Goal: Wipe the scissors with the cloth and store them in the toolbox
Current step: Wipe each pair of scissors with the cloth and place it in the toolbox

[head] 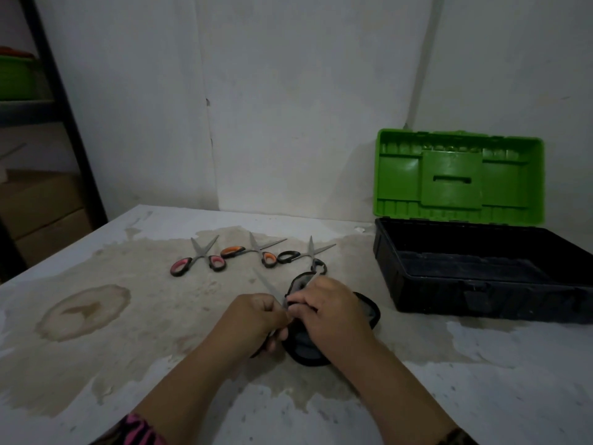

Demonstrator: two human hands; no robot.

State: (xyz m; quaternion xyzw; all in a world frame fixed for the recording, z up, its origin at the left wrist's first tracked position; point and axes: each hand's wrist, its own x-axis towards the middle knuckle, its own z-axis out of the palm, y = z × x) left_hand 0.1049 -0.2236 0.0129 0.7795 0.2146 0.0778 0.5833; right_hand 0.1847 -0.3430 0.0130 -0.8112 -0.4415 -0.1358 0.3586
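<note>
My left hand (256,319) grips a pair of scissors (268,285) by the handles, with one blade pointing up and to the left. My right hand (330,313) presses a grey cloth with black edging (369,311) around the other blade. Beyond my hands three more pairs lie spread on the table: pink-handled scissors (197,260), orange-handled scissors (253,250) and black-handled scissors (305,255). The toolbox (475,271) stands at the right with its green lid (459,178) raised; its black tub looks empty.
The white table (96,332) is stained brown, with a round stain at the left. A wall runs close behind the table. A dark shelf frame (64,117) with a green bin and cardboard boxes stands at the far left.
</note>
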